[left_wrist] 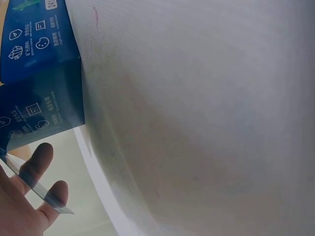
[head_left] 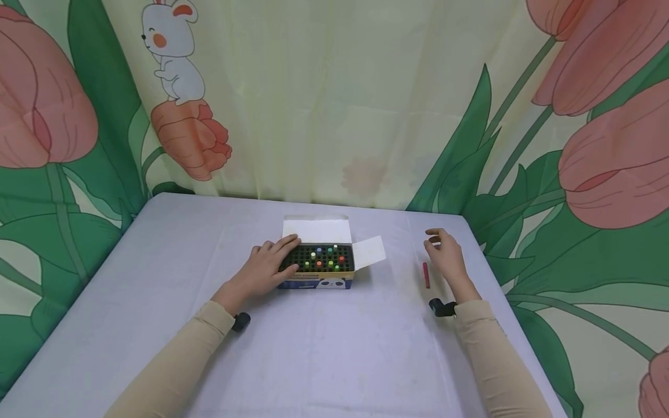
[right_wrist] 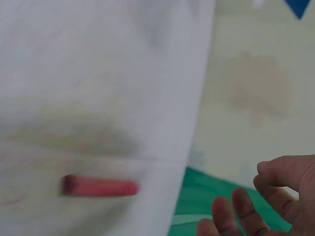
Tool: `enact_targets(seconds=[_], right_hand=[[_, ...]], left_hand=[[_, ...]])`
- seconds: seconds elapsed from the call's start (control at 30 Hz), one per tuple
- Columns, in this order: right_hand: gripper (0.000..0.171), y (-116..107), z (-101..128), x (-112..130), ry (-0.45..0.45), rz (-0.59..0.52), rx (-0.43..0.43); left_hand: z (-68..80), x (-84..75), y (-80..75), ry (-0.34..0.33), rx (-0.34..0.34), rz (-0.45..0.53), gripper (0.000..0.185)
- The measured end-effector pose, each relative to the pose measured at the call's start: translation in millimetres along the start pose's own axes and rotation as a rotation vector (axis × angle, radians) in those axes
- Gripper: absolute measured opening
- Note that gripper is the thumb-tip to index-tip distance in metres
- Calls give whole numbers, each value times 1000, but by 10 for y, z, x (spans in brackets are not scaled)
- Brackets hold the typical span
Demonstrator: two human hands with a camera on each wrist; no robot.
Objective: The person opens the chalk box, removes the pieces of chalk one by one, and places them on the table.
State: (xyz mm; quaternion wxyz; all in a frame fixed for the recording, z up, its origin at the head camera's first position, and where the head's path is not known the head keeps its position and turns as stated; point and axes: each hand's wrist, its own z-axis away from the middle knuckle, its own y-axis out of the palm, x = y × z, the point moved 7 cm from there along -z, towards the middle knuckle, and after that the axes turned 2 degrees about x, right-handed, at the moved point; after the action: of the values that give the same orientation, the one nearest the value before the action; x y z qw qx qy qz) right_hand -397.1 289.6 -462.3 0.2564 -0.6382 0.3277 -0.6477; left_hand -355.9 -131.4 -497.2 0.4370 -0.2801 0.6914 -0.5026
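An open box [head_left: 320,262] with a black grid insert holds several coloured crayons standing upright; its white lid flaps stick up behind and out to the right. My left hand [head_left: 268,264] rests on the box's left end with fingers laid flat over the grid. In the left wrist view the blue side of the box [left_wrist: 39,73] shows beside my fingertips [left_wrist: 42,157]. A red crayon [head_left: 426,274] lies loose on the table to the right of the box. My right hand [head_left: 444,252] hovers just right of the crayon, fingers relaxed and holding nothing; the right wrist view shows the crayon [right_wrist: 98,187] and fingertips [right_wrist: 246,206].
The table [head_left: 324,348] has a pale grey cloth. A floral curtain with a rabbit print [head_left: 172,52] hangs close behind and on both sides. The table's far edge runs just behind the box.
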Motion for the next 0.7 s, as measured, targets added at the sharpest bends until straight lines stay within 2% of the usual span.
enact_targets(seconds=[0.23, 0.4, 0.53, 0.7], right_hand=[[49, -159, -16, 616, -149, -103, -83], [52, -185, 69, 1092, -252, -219, -98], [51, -78, 154, 1382, -333, -272, -66], [53, 228, 235, 1578, -386, -265, 19]], left_hand=[[-1, -8, 4, 0, 4, 6, 71], [-10, 2, 17, 1, 8, 2, 71], [-8, 7, 16, 5, 2, 10, 71], [0, 1, 5, 3, -2, 8, 71]])
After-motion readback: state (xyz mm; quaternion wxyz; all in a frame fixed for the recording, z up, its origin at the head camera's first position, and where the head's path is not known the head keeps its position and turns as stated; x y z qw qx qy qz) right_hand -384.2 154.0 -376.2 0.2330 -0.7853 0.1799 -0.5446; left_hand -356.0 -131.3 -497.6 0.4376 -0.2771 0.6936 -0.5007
